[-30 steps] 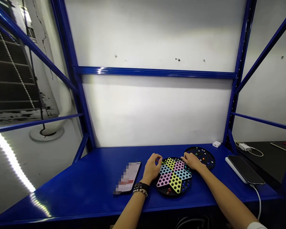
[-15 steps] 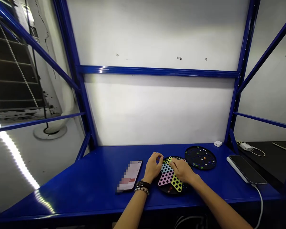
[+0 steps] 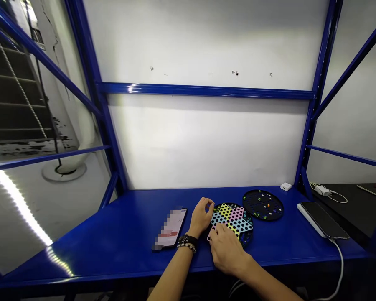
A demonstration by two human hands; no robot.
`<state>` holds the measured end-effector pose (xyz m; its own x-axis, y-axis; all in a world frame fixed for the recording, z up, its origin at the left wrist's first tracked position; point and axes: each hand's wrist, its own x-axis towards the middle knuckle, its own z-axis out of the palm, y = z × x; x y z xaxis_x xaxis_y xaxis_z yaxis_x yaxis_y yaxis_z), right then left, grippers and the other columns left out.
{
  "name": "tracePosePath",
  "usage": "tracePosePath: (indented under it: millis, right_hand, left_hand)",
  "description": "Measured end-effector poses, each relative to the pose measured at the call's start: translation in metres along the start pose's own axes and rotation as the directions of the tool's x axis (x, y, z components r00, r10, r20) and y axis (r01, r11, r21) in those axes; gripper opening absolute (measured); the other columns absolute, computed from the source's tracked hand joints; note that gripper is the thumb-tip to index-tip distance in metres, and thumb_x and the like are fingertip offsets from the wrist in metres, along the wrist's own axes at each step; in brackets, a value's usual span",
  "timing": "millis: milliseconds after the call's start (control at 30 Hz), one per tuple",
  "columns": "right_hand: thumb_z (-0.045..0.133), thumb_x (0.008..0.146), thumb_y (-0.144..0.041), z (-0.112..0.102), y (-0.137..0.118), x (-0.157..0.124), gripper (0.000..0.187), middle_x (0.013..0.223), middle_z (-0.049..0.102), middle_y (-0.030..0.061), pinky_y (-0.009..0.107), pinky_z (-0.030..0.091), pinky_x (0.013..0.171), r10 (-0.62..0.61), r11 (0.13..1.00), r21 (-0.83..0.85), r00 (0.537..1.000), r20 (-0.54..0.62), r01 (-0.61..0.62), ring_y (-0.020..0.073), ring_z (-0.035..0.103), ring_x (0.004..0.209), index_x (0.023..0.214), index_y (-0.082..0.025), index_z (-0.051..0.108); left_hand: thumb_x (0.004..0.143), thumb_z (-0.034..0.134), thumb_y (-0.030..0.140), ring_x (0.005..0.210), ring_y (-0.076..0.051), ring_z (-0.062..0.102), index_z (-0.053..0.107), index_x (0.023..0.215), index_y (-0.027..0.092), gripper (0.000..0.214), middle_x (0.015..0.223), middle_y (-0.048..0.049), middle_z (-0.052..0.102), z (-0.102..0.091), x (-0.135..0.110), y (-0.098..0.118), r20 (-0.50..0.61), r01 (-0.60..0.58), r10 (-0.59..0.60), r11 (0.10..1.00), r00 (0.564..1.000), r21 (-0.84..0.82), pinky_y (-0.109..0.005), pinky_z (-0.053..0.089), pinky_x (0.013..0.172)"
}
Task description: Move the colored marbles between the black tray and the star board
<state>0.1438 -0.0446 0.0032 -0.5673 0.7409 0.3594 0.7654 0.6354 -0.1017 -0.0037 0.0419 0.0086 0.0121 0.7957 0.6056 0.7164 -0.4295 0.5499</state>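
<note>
A round black Chinese-checkers board [image 3: 233,221] with a star of yellow, pink and blue holed triangles lies on the blue shelf. My left hand [image 3: 201,217] rests curled at the board's left rim, fingers bent against the edge. My right hand [image 3: 224,246] covers the board's near-left part, fingertips down on it; whether a piece is between them is hidden. A second round black tray [image 3: 263,205] with several small coloured pieces lies just to the right, apart from both hands.
A phone [image 3: 170,228] lies face up left of my left hand. A dark phone on a white slab [image 3: 322,218] with a cable sits at the right. A small white box [image 3: 285,186] stands by the blue upright. The blue shelf [image 3: 113,234] ends close in front.
My right hand has moved from the far side near the second tray, across the star board, down to its near-left part. My left hand has stayed at the left rim.
</note>
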Motion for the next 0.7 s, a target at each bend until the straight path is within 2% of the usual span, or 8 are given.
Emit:
tracePosePath:
  millis: [133,267,433,567,633,700]
  right_hand:
    - [0.048,0.09,-0.021,0.007,-0.013,-0.008,0.022,0.111,0.059,0.0153,0.047,0.046,0.09,0.021,0.999,-0.049,1.0,-0.022,-0.022,0.0297,0.053,0.103,0.108,-0.014,0.06]
    - [0.048,0.093,-0.028,0.006,-0.015,-0.016,0.035,0.128,0.057,0.0174,0.049,0.038,0.106,-0.002,1.0,0.02,1.0,-0.016,0.002,0.0313,0.049,0.12,0.123,-0.012,0.056]
    - [0.043,0.097,-0.04,0.0,-0.017,-0.037,0.061,0.154,0.035,0.0228,0.048,0.024,0.119,-0.01,0.992,0.129,0.997,0.073,0.0,0.0354,0.028,0.144,0.146,-0.004,0.04]
    - [0.047,0.095,-0.046,-0.005,-0.016,-0.048,0.075,0.162,0.019,0.0198,0.046,0.018,0.122,-0.056,0.977,0.213,0.989,0.134,0.026,0.0338,0.015,0.149,0.155,-0.006,0.024]
    - [0.049,0.093,-0.049,-0.009,-0.009,-0.046,0.078,0.162,0.018,0.0173,0.045,0.02,0.121,-0.046,0.969,0.245,0.989,0.137,0.011,0.0324,0.017,0.149,0.155,-0.009,0.023]
    - [0.047,0.093,-0.05,-0.016,0.007,-0.041,0.075,0.161,0.023,0.0164,0.045,0.024,0.119,0.037,0.968,0.245,0.995,0.096,-0.06,0.0319,0.022,0.148,0.154,-0.01,0.028]
  left_hand:
    - [0.091,0.042,0.03,0.073,-0.017,0.061,0.06,0.081,0.023,0.021,0.083,-0.0017,0.06,0.0,0.0,0.0,0.01,0.01,-0.01,1.0,1.0,0.001,-0.031,0.049,0.072]
    - [0.091,0.043,0.03,0.074,-0.017,0.06,0.058,0.08,0.023,0.02,0.083,-0.0014,0.06,0.001,0.0,0.0,0.011,0.008,-0.008,1.0,1.0,0.009,-0.031,0.049,0.073]
    - [0.091,0.041,0.031,0.073,-0.017,0.06,0.058,0.08,0.023,0.022,0.082,-0.0018,0.06,-0.001,0.001,0.002,0.013,0.009,-0.01,1.0,1.0,0.024,-0.03,0.048,0.071]
    - [0.091,0.042,0.031,0.075,-0.017,0.06,0.059,0.08,0.023,0.021,0.082,-0.0017,0.06,-0.002,0.0,0.003,0.01,0.012,-0.012,1.0,1.0,0.025,-0.031,0.048,0.071]
    - [0.09,0.042,0.031,0.076,-0.017,0.06,0.059,0.08,0.023,0.021,0.083,-0.0019,0.061,-0.001,0.0,0.003,0.01,0.014,-0.014,1.0,1.0,0.015,-0.031,0.048,0.073]
    - [0.09,0.043,0.03,0.076,-0.018,0.061,0.059,0.08,0.023,0.02,0.083,-0.002,0.061,-0.001,0.0,0.002,0.014,0.017,-0.017,1.0,1.0,0.008,-0.032,0.048,0.075]
